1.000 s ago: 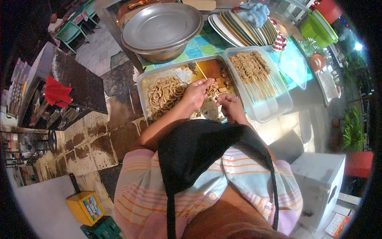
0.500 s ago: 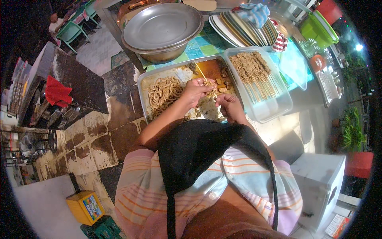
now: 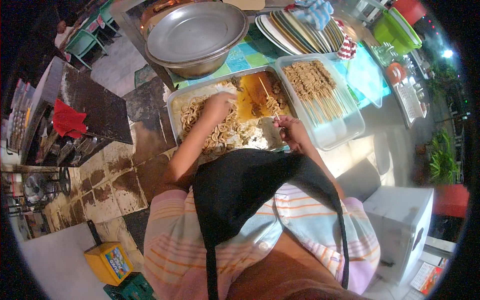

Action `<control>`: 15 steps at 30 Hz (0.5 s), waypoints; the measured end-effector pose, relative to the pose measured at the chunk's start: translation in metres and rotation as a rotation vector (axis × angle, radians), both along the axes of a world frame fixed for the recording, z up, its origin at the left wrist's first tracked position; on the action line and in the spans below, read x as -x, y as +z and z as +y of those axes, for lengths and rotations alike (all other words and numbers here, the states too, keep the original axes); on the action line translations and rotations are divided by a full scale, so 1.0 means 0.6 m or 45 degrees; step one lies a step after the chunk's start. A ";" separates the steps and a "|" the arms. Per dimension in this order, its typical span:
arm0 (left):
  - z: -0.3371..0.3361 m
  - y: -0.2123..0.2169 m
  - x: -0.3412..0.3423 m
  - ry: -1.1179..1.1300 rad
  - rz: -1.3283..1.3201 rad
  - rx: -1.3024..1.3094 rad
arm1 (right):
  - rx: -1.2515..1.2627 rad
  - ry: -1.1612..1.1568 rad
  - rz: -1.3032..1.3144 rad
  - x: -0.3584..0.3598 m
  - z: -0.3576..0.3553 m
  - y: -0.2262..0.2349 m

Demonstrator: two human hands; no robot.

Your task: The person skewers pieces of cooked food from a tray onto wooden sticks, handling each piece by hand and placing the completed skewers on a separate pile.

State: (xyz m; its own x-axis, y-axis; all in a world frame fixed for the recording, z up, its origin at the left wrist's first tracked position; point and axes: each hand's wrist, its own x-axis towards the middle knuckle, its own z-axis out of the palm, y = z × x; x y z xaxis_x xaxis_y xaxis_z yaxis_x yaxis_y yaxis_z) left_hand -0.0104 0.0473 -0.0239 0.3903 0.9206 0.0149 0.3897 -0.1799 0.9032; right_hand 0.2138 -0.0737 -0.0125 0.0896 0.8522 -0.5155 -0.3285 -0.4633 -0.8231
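Note:
My right hand (image 3: 294,132) is closed in a pinch on the lower end of a bamboo skewer (image 3: 264,86). Folded strips of food, which look like cooked intestine, are threaded on it, and its bare upper end points up and to the left. My left hand (image 3: 220,107) is over a heap of loose brown intestine strips (image 3: 191,113) in a wide metal tray (image 3: 173,106). Its fingers are smeared by motion, so what they hold does not show. Brown liquid with dark pieces fills the tray's far right part.
Right of the tray, a clear plastic container (image 3: 345,131) holds several filled skewers (image 3: 315,82). A large metal basin with a lid (image 3: 197,32) stands behind the tray. Stacked plates (image 3: 287,35) with a blue striped cloth (image 3: 314,16) sit at the far right of the table.
My left hand has left the skewer and moved left to the heap of strips. My right hand still holds the skewer, slightly farther right. The whole view has shifted slightly.

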 end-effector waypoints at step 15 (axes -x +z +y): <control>0.002 0.050 0.029 -0.034 0.001 0.020 | -0.116 0.011 -0.286 -0.012 -0.019 0.011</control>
State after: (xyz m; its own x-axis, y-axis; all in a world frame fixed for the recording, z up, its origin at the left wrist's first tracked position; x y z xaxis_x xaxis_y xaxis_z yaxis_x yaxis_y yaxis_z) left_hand -0.0279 0.0486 0.0060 0.4147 0.9100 -0.0001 0.3859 -0.1757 0.9057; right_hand 0.2207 -0.0849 -0.0060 0.1857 0.8954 -0.4046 -0.1284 -0.3861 -0.9135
